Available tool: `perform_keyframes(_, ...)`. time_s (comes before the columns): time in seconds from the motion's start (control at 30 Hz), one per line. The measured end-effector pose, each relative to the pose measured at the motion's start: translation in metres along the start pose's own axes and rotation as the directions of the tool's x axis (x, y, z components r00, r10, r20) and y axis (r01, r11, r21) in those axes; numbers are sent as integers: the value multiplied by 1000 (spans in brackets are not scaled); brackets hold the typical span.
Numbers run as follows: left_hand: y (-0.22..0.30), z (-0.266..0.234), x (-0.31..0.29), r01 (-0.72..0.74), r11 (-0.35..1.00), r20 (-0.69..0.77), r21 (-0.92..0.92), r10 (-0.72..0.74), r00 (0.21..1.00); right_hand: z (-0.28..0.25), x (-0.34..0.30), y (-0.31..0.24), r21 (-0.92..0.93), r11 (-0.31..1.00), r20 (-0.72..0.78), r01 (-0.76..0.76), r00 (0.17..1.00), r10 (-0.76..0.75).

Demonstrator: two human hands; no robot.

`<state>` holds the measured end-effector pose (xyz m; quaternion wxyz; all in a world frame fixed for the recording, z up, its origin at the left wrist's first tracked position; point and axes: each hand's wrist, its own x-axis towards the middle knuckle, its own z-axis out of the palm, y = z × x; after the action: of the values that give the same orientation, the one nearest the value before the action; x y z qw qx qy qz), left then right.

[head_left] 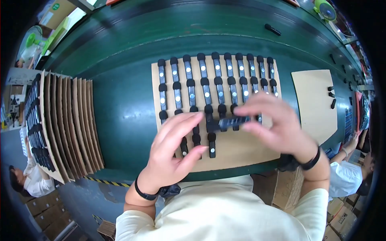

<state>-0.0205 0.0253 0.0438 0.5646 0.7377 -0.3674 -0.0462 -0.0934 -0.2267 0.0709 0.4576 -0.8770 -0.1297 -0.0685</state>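
Rows of small black microphones with round foam tops (204,68) lie on a brown cardboard sheet (249,148) in front of me. Most of them show a pale round dot on the body. Between the thumb and fingers of my right hand (277,124) is one more microphone (233,122), held sideways above the third row and slightly blurred. My left hand (171,150) hovers over the sheet's lower left with thumb and fingers apart, holding nothing. It partly hides microphones in the two nearest rows, the last of which is the shorter.
Cardboard sheets (72,124) stand in a stack at the left, microphones on the outermost. Another cardboard piece (313,100) lies at the right with a few small black parts. A single microphone (272,29) rests on the far green surface (181,42). Other people are at both sides.
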Motion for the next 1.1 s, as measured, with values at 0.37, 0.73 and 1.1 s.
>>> perform_keyframes(0.37,-2,11,-23,-29,988,124,-151,48,991,64,-47,-20,89,994,-243,66,969,-43)
perform_keyframes(0.73,2,14,-27,-136,976,97,-171,154,983,70,-54,-25,82,991,-259,105,962,-81)
perform_keyframes(1.1,4,15,-24,-250,966,85,-62,254,963,75,-51,-27,146,987,-324,74,946,-23)
